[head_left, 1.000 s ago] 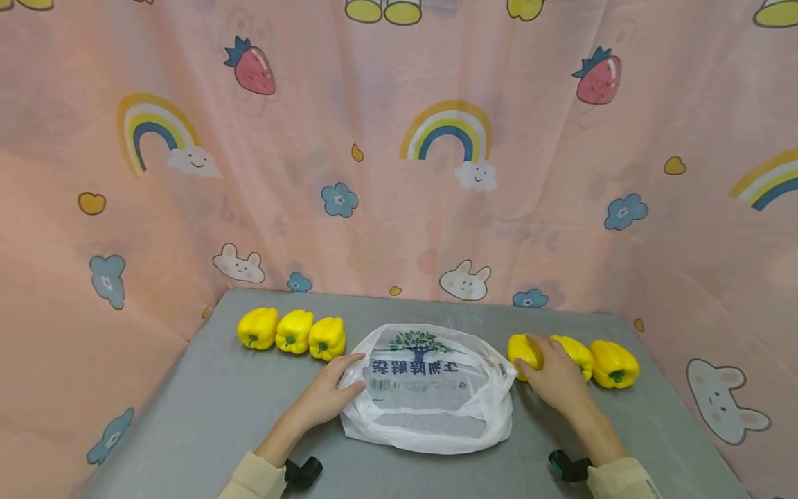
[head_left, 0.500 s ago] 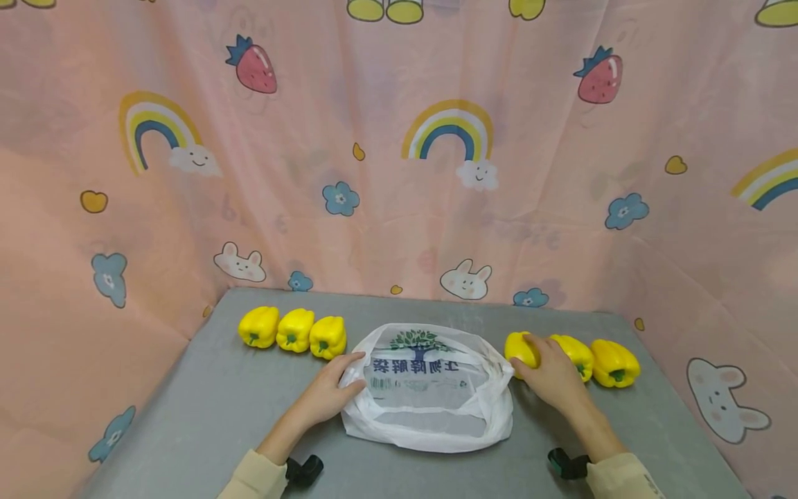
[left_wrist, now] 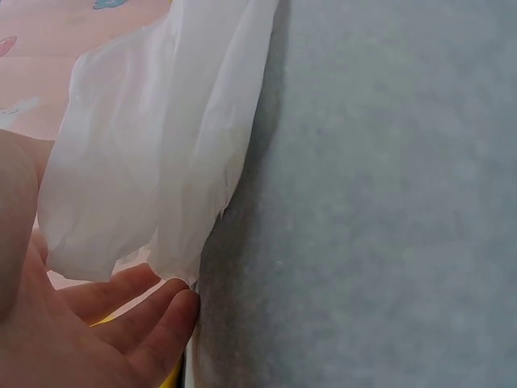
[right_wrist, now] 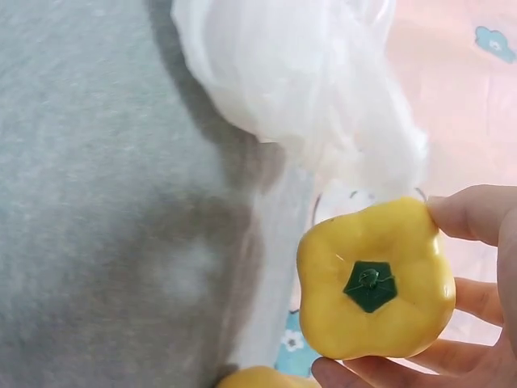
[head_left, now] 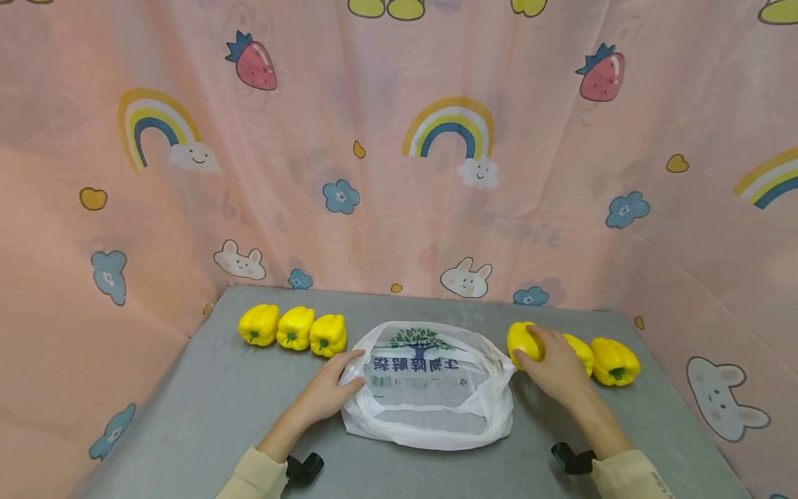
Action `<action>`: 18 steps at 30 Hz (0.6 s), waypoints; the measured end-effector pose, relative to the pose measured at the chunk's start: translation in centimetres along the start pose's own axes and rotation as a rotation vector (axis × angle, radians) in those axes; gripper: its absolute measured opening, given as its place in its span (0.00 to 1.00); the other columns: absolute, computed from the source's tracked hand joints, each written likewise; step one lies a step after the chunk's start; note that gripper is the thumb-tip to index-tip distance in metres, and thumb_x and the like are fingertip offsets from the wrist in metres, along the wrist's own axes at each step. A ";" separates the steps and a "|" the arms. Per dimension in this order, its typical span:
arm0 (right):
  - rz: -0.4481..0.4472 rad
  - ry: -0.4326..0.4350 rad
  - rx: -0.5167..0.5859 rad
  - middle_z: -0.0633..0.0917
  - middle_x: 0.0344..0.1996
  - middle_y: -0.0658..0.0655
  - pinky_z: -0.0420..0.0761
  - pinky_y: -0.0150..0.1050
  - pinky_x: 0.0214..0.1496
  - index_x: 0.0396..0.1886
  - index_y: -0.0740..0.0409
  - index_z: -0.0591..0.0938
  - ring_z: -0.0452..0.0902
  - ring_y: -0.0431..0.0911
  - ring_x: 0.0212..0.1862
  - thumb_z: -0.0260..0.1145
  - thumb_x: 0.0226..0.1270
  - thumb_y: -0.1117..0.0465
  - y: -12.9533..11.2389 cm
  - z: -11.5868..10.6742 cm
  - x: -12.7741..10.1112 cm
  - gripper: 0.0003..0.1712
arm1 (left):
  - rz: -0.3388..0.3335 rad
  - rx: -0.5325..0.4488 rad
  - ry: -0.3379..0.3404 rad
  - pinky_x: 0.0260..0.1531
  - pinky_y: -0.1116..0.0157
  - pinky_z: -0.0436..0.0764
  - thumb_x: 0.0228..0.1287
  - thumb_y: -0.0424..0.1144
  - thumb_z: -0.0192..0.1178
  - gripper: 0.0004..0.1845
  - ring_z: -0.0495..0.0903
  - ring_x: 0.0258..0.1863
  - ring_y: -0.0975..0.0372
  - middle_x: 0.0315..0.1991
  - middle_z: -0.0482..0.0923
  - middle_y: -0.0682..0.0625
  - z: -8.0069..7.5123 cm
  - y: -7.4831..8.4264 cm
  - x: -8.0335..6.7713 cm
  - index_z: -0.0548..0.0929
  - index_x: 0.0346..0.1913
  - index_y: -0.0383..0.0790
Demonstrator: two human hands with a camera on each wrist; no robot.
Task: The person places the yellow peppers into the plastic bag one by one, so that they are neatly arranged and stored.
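Note:
A white plastic bag (head_left: 436,438) with a printed tree lies in the middle of the table, its mouth spread wide. At its left rim rests my left hand (head_left: 330,389), thumb and forefinger stretched apart over the edge. In the left wrist view, the fingertips touch the bag's lower edge (left_wrist: 153,194). My right hand (head_left: 556,367) grips a yellow bell pepper (head_left: 522,344) just right of the bag. The right wrist view shows this pepper (right_wrist: 404,323) stem side on, between thumb and fingers, clear of the table.
Three yellow bell peppers (head_left: 293,328) stand in a row at the back left. Two more peppers (head_left: 616,362) sit at the right, one partly behind my right hand. A pink patterned curtain (head_left: 399,229) hangs behind the grey table (head_left: 262,402).
The right hand has raised the bell pepper slightly from its place beside the others. The left hand and the bag have stayed nearly still.

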State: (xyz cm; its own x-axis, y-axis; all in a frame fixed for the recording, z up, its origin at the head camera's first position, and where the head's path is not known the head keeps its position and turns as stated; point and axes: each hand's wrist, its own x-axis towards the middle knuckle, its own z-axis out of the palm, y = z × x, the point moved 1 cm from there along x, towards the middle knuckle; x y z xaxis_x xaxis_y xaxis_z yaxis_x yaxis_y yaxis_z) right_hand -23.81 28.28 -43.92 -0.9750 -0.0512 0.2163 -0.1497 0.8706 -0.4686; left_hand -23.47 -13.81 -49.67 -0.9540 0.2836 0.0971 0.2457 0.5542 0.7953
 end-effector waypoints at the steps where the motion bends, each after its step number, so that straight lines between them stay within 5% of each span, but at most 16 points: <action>1: -0.004 0.003 -0.001 0.72 0.64 0.76 0.70 0.69 0.61 0.70 0.69 0.70 0.68 0.70 0.63 0.65 0.72 0.47 -0.1 -0.2 0.0 0.38 | -0.002 0.000 0.001 0.69 0.39 0.63 0.72 0.42 0.62 0.28 0.66 0.71 0.43 0.71 0.69 0.39 0.0 0.0 0.0 0.72 0.72 0.44; 18: -0.030 0.037 0.013 0.70 0.67 0.73 0.72 0.69 0.60 0.72 0.65 0.70 0.69 0.69 0.63 0.64 0.72 0.44 -2.8 -1.8 0.3 0.39 | 0.007 -0.006 0.003 0.69 0.38 0.62 0.72 0.42 0.62 0.28 0.66 0.71 0.43 0.71 0.68 0.39 0.0 -0.2 0.0 0.72 0.72 0.44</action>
State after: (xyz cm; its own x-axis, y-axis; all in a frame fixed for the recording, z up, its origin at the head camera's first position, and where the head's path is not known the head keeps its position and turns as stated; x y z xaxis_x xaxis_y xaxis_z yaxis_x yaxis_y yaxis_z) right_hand -23.39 26.73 -40.96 -0.9632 -0.0590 0.2621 -0.1813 0.8627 -0.4721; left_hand -23.51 -13.91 -49.78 -0.9527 0.2851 0.1049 0.2516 0.5471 0.7984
